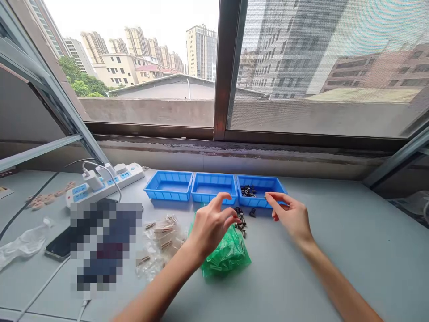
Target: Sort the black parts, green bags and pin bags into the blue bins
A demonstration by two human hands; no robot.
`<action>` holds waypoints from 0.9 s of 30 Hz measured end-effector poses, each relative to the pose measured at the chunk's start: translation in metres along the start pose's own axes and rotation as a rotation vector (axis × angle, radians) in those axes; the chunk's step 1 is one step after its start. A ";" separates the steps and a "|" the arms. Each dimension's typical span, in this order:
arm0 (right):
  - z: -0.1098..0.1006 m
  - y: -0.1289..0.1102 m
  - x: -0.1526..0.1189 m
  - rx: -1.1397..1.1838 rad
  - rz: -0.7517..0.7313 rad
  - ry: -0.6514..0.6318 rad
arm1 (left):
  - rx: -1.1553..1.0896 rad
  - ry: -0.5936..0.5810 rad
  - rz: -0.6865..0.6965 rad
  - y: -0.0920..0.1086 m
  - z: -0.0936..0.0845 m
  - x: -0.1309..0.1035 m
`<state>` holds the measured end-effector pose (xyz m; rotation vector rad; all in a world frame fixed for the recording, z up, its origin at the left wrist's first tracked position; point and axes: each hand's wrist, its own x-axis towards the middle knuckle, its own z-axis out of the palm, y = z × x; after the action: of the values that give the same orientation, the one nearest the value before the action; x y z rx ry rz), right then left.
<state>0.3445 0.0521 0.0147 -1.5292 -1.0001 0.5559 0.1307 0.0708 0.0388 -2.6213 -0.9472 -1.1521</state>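
Observation:
My left hand [211, 223] hovers above a green plastic bag [228, 252], its fingers curved and apart with nothing visible between them. Just beyond those fingertips, several small dark pieces [241, 226] lie loose on the table, and one dark piece [252, 213] sits apart from them. My right hand [291, 214] is at the front edge of the right blue bin [276, 183], thumb and fingers pinched together. A tiny dark piece [266, 195] shows at its fingertips; its exact kind is too small to make out. Inside that bin lie more dark pieces [248, 191].
Two more blue bins, the middle one [214, 179] and the left one [169, 197], stand in the same row. Clear bags [164, 237] with metal pins lie left of the green bag. Further left are a power strip [110, 181], a phone [58, 248] and cables.

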 end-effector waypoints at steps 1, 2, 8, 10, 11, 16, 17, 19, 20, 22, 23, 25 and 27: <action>0.001 -0.001 -0.001 0.005 -0.002 0.015 | 0.008 -0.006 -0.001 0.000 0.000 0.000; 0.002 -0.002 -0.002 0.006 -0.006 0.031 | 0.018 -0.014 -0.002 0.000 0.000 0.000; 0.004 -0.005 -0.005 -0.015 -0.027 0.045 | 0.065 -0.030 -0.005 -0.001 0.002 -0.001; 0.003 -0.005 -0.005 -0.023 -0.032 0.039 | 0.063 -0.015 0.001 -0.001 0.002 -0.001; 0.003 -0.005 -0.005 -0.026 -0.035 0.039 | 0.060 -0.010 0.003 -0.001 0.003 -0.001; 0.003 -0.005 -0.005 -0.023 -0.036 0.037 | 0.045 -0.029 0.006 -0.002 0.004 -0.002; 0.003 -0.005 -0.005 -0.026 -0.036 0.036 | 0.040 -0.031 0.005 -0.002 0.004 -0.002; 0.003 -0.005 -0.005 -0.036 -0.037 0.033 | 0.031 -0.025 0.000 -0.001 0.003 -0.002; 0.003 -0.005 -0.005 -0.041 -0.036 0.030 | 0.026 -0.023 -0.003 -0.001 0.002 -0.001; 0.003 -0.005 -0.005 -0.047 -0.031 0.022 | 0.015 -0.020 -0.009 0.000 0.001 -0.001; 0.003 -0.005 -0.006 -0.050 -0.030 0.019 | 0.012 -0.020 -0.011 0.001 0.000 0.000; 0.003 -0.005 -0.006 -0.055 -0.034 0.017 | 0.007 -0.021 -0.011 0.001 0.000 0.000; 0.003 -0.003 -0.006 -0.059 -0.041 0.018 | 0.015 -0.022 -0.004 0.001 0.000 0.000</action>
<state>0.3379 0.0493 0.0161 -1.5595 -1.0397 0.4869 0.1312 0.0702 0.0386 -2.6266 -0.9622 -1.1148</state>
